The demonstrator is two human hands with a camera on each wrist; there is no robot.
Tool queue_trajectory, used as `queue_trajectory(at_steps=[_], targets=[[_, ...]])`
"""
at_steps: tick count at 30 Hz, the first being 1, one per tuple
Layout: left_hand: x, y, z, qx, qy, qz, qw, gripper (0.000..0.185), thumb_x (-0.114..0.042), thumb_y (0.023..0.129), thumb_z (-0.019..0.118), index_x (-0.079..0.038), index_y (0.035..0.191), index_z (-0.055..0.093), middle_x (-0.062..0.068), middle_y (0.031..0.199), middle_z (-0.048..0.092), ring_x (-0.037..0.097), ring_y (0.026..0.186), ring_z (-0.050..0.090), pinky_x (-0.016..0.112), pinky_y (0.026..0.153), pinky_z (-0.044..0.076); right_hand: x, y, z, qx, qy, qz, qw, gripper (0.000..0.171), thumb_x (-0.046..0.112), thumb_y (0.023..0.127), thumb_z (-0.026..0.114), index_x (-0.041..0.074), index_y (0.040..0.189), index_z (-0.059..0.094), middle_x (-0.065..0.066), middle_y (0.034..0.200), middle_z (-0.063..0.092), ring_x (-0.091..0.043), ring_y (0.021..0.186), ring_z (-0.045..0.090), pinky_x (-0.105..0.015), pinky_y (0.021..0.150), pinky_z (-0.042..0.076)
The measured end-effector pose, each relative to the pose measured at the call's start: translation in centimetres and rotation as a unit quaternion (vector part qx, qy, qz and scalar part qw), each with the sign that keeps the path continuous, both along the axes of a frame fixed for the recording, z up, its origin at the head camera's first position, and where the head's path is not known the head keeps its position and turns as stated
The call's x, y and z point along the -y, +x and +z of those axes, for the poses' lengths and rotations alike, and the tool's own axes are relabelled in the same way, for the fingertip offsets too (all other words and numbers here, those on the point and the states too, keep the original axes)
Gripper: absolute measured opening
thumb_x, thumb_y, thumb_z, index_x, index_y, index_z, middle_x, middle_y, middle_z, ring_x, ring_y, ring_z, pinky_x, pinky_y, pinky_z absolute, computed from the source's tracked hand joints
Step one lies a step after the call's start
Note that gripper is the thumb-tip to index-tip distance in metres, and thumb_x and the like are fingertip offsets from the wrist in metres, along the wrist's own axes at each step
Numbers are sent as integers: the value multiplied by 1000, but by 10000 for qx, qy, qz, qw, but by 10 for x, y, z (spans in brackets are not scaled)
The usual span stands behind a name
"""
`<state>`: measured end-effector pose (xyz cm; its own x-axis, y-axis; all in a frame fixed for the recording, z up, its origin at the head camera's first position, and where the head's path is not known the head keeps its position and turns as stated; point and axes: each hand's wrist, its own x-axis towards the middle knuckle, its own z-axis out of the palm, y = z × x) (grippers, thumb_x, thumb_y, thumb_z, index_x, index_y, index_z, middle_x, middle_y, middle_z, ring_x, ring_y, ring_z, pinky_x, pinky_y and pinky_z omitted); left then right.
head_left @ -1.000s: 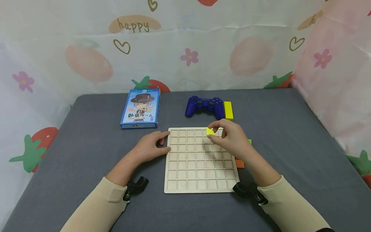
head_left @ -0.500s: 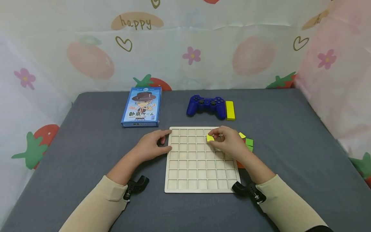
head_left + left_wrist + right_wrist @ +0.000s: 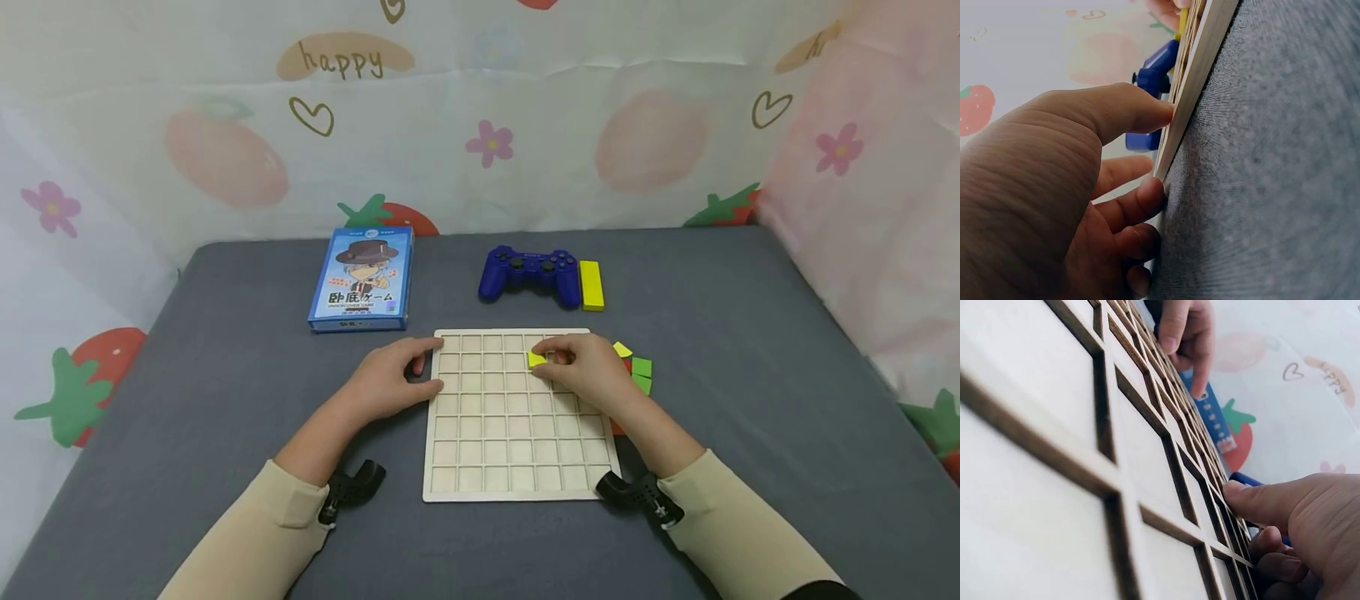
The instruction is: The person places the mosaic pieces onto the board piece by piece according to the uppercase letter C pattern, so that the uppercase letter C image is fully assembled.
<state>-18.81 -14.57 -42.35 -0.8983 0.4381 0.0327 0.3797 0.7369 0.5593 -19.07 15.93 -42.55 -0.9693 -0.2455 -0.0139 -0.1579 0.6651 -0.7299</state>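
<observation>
Pale wood board (image 3: pixel 521 477), gridded, lying on the grey table (image 3: pixel 247 333). Left hand (image 3: pixel 390 379) at its left edge: thumb and index finger touch the rim near the far corner, other fingers loosely bent, gripping nothing. Right hand (image 3: pixel 590 368) pinches a small yellow tile (image 3: pixel 536 359) between thumb and index finger, at the second row from the far edge, about fifth column from the left. Seated in the cell or just above it: cannot tell.

Doing it well: brace the board with the left, square the tile to the ridges, lower it level, press lightly before releasing. A tilted tile would probably catch on a ridge.

By the board's right edge, partly behind the right arm: orange piece (image 3: pixel 617 428), green blocks (image 3: pixel 641 375), loose yellow piece (image 3: pixel 622 350). Farther: blue controller (image 3: pixel 529 277), yellow bar (image 3: pixel 592 286) right beside it, blue box (image 3: pixel 362 279) off to the left.

Views: right wrist shows raised ridges and sunken cells, which head flattens; tile not visible there. Left wrist shows the board's thin side and the bent fingers, plus a yellow sliver near the right hand, tile or bar unclear. Only head places the tile on the grid.
</observation>
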Motion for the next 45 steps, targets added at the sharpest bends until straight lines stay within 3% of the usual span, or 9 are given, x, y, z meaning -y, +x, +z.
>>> queue_trajectory(at_steps=[7,16,27,37,45], targets=[[0,1,-1,-15,-18,32,10000,53,-34,84,68,-16,132,55,-1,81,48,14,66,42,33,64,34,0,2,0,-71,70,38,9999,26,36,79,76,25,102,73,1,68,55,-17,63,48,-32,60,39],[0,0,0,-45,-125,44,9999,53,-36,84,68,-14,131,56,-1,81,47,14,66,42,33,63,34,0,2,0,-297,107,64,9995,16,31,84,71,25,99,73,2,66,53,-16,58,47,-32,57,38],[0,1,2,-46,-97,-11,9999,55,-34,83,68,-13,132,55,-1,81,47,14,66,41,33,63,33,-1,2,2,-349,91,147,9992,22,33,83,73,24,103,73,1,66,52,-16,58,44,-31,56,36],[1,-1,3,-36,-78,-119,9999,55,-34,84,69,-12,132,55,0,80,47,14,67,40,33,64,32,-17,-1,27,-9,-718,-146,9973,36,41,84,69,18,111,71,-7,66,44,-21,53,34,-31,50,29],[2,-1,1,8,-104,-79,9999,56,-36,83,68,-13,133,55,0,80,47,15,67,41,33,63,32,-38,-3,46,152,-885,-143,9959,45,48,83,67,18,115,69,-9,65,41,-23,49,32,-33,46,31]])
